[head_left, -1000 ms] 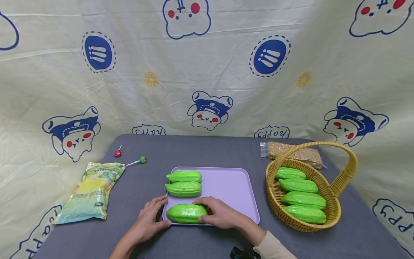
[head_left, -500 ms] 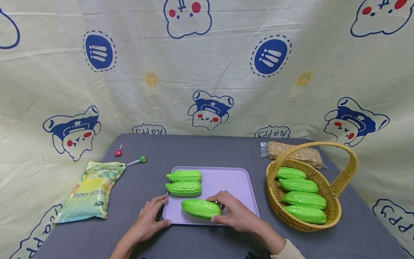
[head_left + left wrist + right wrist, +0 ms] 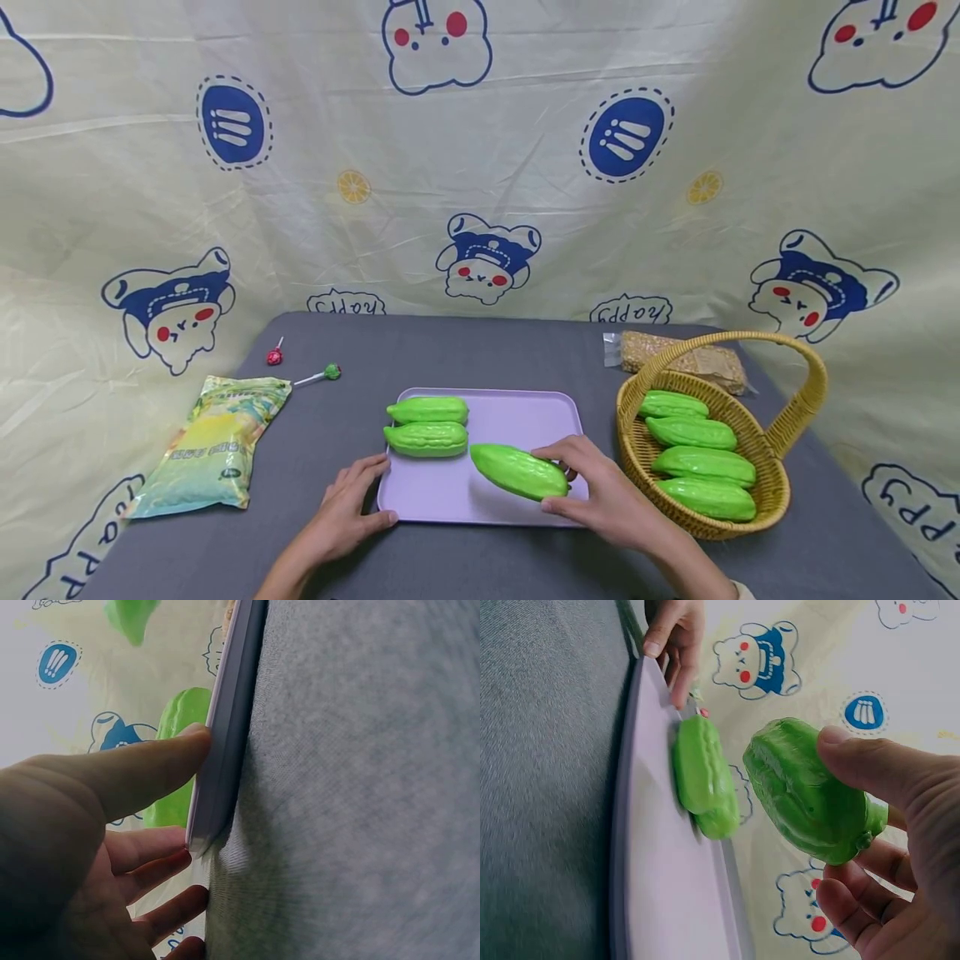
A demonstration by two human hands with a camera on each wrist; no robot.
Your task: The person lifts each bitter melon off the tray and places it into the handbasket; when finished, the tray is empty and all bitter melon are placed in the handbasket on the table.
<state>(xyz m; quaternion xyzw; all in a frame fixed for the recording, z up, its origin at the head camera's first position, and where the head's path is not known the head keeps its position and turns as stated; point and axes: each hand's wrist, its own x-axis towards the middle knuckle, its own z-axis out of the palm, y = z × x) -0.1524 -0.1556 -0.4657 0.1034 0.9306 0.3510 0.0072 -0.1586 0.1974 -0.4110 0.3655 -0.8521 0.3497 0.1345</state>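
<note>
My right hand (image 3: 588, 492) holds a green bitter melon (image 3: 519, 472) by its stem end, tilted and raised over the right half of the lilac tray (image 3: 431, 492). In the right wrist view, thumb and fingers close on that bitter melon (image 3: 802, 791) around its knobby end. Two more bitter melons (image 3: 426, 439) lie side by side on the tray's back left. My left hand (image 3: 347, 508) holds the tray's front left corner, thumb on the front edge and fingers along the left side. In the left wrist view, the thumb touches the tray's edge (image 3: 229, 735).
A wicker basket (image 3: 772, 487) with several bitter melons stands right of the tray, its handle arching above. Behind it lies a clear pack of grain (image 3: 712, 358). On the left are a snack bag (image 3: 217, 450), a green lollipop (image 3: 332, 372) and a red one (image 3: 274, 357).
My right hand has lifted the bitter melon from the tray's front left and carried it rightward, tilting it. The left hand stays at the tray's corner.
</note>
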